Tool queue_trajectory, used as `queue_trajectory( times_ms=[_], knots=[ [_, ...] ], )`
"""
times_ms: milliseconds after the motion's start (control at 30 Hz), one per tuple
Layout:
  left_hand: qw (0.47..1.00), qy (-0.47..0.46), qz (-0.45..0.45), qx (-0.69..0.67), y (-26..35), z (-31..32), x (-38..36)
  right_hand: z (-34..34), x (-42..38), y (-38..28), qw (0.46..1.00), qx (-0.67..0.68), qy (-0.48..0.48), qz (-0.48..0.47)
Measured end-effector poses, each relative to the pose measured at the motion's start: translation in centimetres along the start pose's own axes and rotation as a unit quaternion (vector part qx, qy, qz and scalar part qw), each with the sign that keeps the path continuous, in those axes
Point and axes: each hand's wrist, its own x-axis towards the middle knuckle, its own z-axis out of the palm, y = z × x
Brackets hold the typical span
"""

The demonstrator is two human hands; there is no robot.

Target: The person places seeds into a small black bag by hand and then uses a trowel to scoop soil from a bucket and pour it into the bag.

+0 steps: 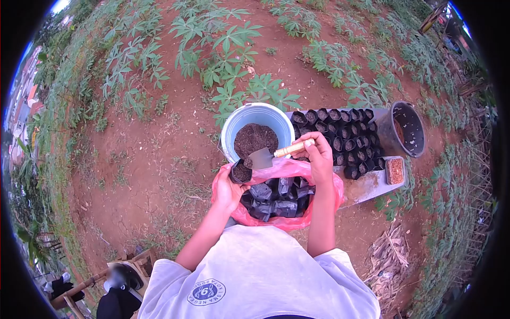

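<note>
Red-brown bare soil underfoot, with leafy green plants (223, 48) growing at its far side. Left hand (227, 187) curled around a small black grow bag (241, 171) — fingers wrapped on it, bag upright and partly filled with dark soil, held just at the near rim of the blue bucket (257, 118). Right hand (320, 158) clamped on the pale wooden handle of a small trowel (272, 154), metal blade pointing left and hovering just above the mouth of the grow bag, over the bucket's near edge. Dark potting soil (255, 138) inside the bucket. Directly below both hands, a pink plastic bag (289, 169) lying open on the ground, stuffed with more empty black bags (276, 199). Right of the bucket, rows of filled black bags (345, 133) packed tight together on a flat grey board (369, 186). On the board's right end, a small rectangular container (394, 170) holding something orange-brown — contents too small to tell. Beyond that, a large black pot (408, 129) tilted on its side, mouth open toward the camera. Dry husks (390, 260) scattered on the ground at lower right.
</note>
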Motion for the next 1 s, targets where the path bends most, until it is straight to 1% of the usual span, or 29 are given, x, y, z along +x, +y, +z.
queue_trajectory(
  times_ms=[100,333,400,433,500,533,600,733,800,833,900,1000],
  knots=[
    [1.000,0.015,-0.005,0.019,-0.4,1.4,-0.6,0.1,-0.9,-1.3,1.000,-0.017,-0.007,-0.001],
    [1.000,0.021,0.003,0.001,-1.5,2.0,-0.9,0.7,-2.1,-2.0,0.996,-0.091,-0.017,-0.006],
    [1.000,0.028,0.008,-0.003,-1.6,2.0,-1.0,1.0,-2.3,-2.1,0.986,-0.166,-0.008,-0.031],
    [1.000,0.027,0.009,-0.003,-2.0,1.6,-0.8,1.2,-2.4,-2.3,0.986,-0.165,-0.010,-0.032],
    [1.000,0.025,0.011,-0.003,-2.3,1.3,-0.6,1.9,-2.7,-3.1,0.968,-0.242,-0.030,-0.054],
    [1.000,0.026,0.011,-0.004,-2.3,1.3,-0.7,2.2,-2.7,-3.4,0.968,-0.241,-0.032,-0.054],
    [1.000,0.027,0.013,-0.006,-2.5,1.3,-0.7,2.8,-2.9,-3.9,0.954,-0.283,-0.042,-0.085],
    [1.000,0.019,0.015,-0.019,-2.5,1.4,-0.9,3.5,-3.1,-4.6,0.946,-0.300,-0.053,-0.113],
    [0.999,0.018,0.013,-0.023,-2.5,1.7,-1.1,3.9,-3.2,-5.0,0.922,-0.348,-0.075,-0.154],
    [0.999,0.023,0.011,-0.028,-2.3,2.2,-1.2,4.1,-3.2,-5.2,0.922,-0.349,-0.075,-0.153],
    [0.999,0.026,0.008,-0.033,-2.3,2.4,-1.2,4.6,-3.3,-5.3,0.899,-0.374,-0.102,-0.204],
    [0.999,0.021,-0.005,-0.028,-2.4,2.3,-1.0,4.9,-3.2,-5.1,0.891,-0.378,-0.116,-0.224]
  ],
)
